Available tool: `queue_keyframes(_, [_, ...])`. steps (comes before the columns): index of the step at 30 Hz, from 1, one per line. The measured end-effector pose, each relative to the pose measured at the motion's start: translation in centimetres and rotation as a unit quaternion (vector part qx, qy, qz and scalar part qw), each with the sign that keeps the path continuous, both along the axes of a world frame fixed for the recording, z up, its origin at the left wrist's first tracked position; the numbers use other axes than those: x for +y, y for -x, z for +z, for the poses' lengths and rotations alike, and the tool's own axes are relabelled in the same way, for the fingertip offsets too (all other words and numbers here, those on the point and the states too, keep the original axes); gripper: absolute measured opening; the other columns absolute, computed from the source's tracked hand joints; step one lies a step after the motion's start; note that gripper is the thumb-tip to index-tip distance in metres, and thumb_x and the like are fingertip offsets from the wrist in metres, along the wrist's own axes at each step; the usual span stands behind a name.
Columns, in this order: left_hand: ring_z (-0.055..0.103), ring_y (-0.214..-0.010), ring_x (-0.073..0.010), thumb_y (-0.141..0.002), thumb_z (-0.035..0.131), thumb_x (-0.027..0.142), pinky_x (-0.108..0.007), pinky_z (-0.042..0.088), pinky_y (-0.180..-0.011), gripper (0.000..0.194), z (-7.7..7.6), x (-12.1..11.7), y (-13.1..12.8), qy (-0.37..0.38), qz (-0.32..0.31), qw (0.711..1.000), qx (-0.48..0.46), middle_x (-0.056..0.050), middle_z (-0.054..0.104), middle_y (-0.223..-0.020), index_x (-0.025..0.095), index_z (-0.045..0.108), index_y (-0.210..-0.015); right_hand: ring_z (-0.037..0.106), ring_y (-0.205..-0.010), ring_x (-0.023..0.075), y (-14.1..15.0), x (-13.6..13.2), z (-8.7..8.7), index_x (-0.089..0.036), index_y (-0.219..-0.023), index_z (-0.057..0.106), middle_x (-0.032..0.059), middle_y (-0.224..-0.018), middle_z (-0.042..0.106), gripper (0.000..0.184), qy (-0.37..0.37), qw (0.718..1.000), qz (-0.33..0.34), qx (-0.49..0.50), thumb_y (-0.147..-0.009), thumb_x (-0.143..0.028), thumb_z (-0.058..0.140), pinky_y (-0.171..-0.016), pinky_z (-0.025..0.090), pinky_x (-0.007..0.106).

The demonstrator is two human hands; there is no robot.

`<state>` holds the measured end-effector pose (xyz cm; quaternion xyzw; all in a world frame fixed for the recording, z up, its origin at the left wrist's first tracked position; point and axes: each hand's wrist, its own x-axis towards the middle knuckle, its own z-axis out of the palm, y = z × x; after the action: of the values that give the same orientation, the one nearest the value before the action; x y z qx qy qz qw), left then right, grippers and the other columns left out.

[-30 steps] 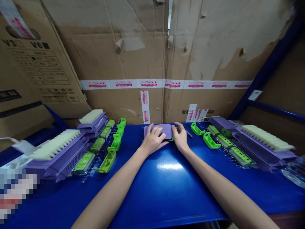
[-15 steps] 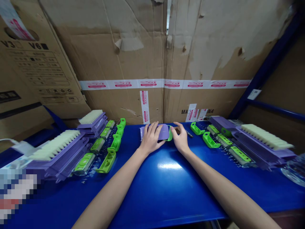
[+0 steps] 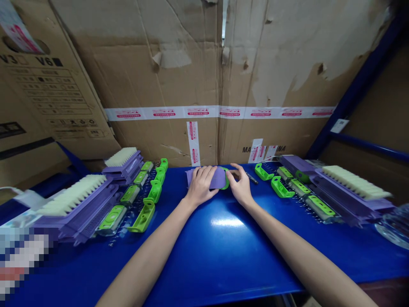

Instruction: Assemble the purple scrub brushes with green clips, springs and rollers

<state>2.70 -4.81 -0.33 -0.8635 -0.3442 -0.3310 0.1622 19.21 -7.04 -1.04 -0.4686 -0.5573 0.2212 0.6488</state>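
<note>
My left hand point(image 3: 201, 184) lies over a purple plastic casing point(image 3: 218, 179) near the back of the blue table, its fingers bent across the top and the thumb along the near side. A bright green end piece point(image 3: 227, 179) shows at the casing's right end. Against that green piece is my right hand point(image 3: 241, 186), with thumb and forefinger curved around its outer edge. The undersides of both parts and some fingertips are hidden. Just behind my right hand lies a dark pen-like object point(image 3: 252, 178).
Purple housings with a cream bristled top stand at left point(image 3: 76, 194) and right point(image 3: 356, 183). Green brackets lie in a row at left point(image 3: 142, 216), with two more at right point(image 3: 282, 187). Green-topped clear modules point(image 3: 111, 217) sit beside them. Cardboard point(image 3: 153, 140) walls the back.
The purple casing has turned slightly under my left hand, and its left end shows differently. My right hand has shifted a little left with the green end piece.
</note>
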Motion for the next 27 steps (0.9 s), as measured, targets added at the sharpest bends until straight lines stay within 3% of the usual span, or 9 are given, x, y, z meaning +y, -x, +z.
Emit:
queue_keyframes(7, [0.052, -0.108, -0.0307, -0.067, 0.065, 0.026, -0.044, 0.040, -0.093, 0.058, 0.14, 0.31, 0.20, -0.002, -0.029, 0.999, -0.042, -0.015, 0.059, -0.116, 0.013, 0.048, -0.121, 0.065, -0.083, 0.0195, 0.27, -0.53, -0.21, -0.019, -0.120, 0.050, 0.0080, -0.096, 0.067, 0.041, -0.034, 0.994, -0.030, -0.099, -0.085, -0.038, 0.054, -0.070, 0.052, 0.031])
queue_keyframes(14, [0.052, -0.107, -0.0307, -0.067, 0.064, 0.024, -0.046, 0.040, -0.093, 0.056, -0.01, 0.46, 0.27, 0.021, -0.044, 0.998, -0.039, -0.013, 0.058, -0.114, 0.016, 0.049, -0.120, 0.065, -0.079, 0.0192, 0.17, -0.51, 0.23, -0.018, -0.121, 0.050, 0.0060, -0.089, 0.068, 0.043, -0.012, 0.995, -0.010, -0.102, -0.083, -0.038, 0.056, -0.064, 0.052, 0.030])
queue_keyframes(21, [0.049, -0.111, -0.0306, -0.069, 0.066, 0.022, -0.045, 0.040, -0.095, 0.073, -0.48, 0.69, 0.43, 0.008, -0.055, 0.998, -0.023, -0.015, 0.053, -0.121, 0.014, 0.037, -0.135, 0.066, -0.084, 0.0198, -0.17, -0.26, 0.17, -0.018, -0.121, 0.051, 0.0081, -0.097, 0.068, 0.045, 0.007, 0.996, 0.013, -0.088, -0.082, -0.040, 0.057, -0.065, 0.053, 0.029])
queue_keyframes(27, [0.053, -0.105, -0.0301, -0.071, 0.067, 0.025, -0.044, 0.043, -0.090, 0.058, -0.67, 0.80, 0.22, 0.015, -0.043, 0.998, -0.031, -0.015, 0.056, -0.114, 0.014, 0.046, -0.123, 0.064, -0.087, 0.0202, 0.02, -0.31, -0.07, -0.019, -0.126, 0.047, 0.0097, -0.104, 0.065, 0.049, 0.003, 0.990, 0.025, -0.141, -0.082, -0.038, 0.056, -0.066, 0.053, 0.030])
